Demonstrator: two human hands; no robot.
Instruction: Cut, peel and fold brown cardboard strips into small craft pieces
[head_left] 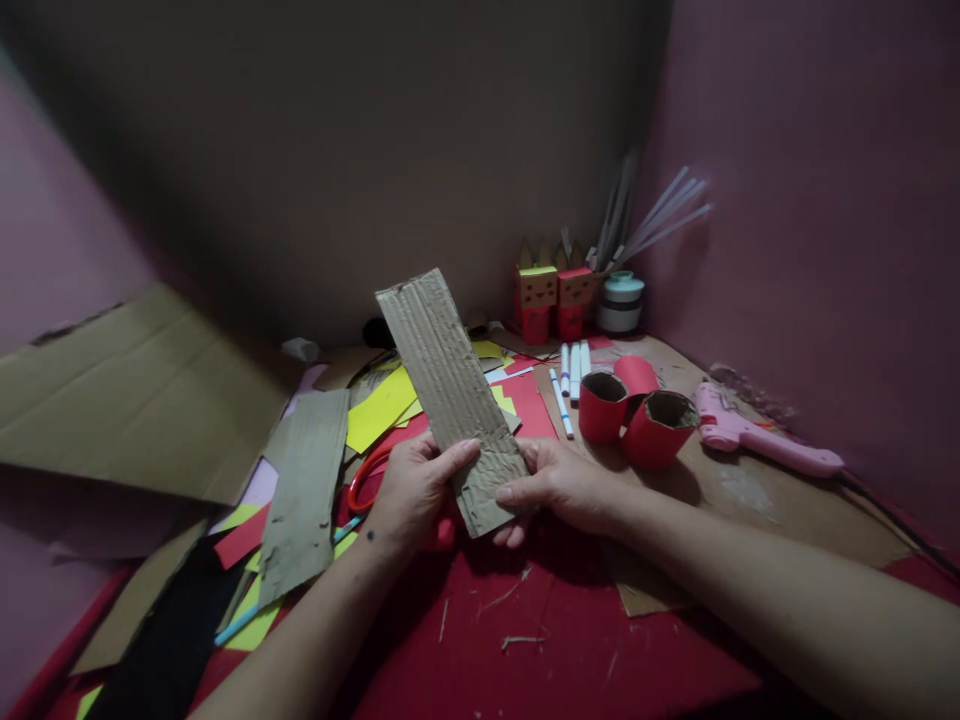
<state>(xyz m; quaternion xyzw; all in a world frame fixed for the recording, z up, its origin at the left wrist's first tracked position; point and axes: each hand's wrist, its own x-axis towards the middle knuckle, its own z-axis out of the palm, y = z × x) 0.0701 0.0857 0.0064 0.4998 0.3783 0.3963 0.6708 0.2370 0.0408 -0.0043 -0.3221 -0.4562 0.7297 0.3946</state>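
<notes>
A long strip of corrugated cardboard, its ridges bared, is held up at a tilt over the table. My left hand grips its lower left edge, thumb lying on the front face. At the lower right edge my right hand pinches it, with the thumb in front and fingers behind. The strip's lower end looks creased and rough. Partly behind my left hand are red scissor-like loops. Another cardboard piece lies to the left of my left hand.
Red-covered tubes stand right of my hands, near a pink glue gun. White markers lie behind them. Two decorated boxes and a lidded jar stand at the back. Yellow paper and a large cardboard sheet are left.
</notes>
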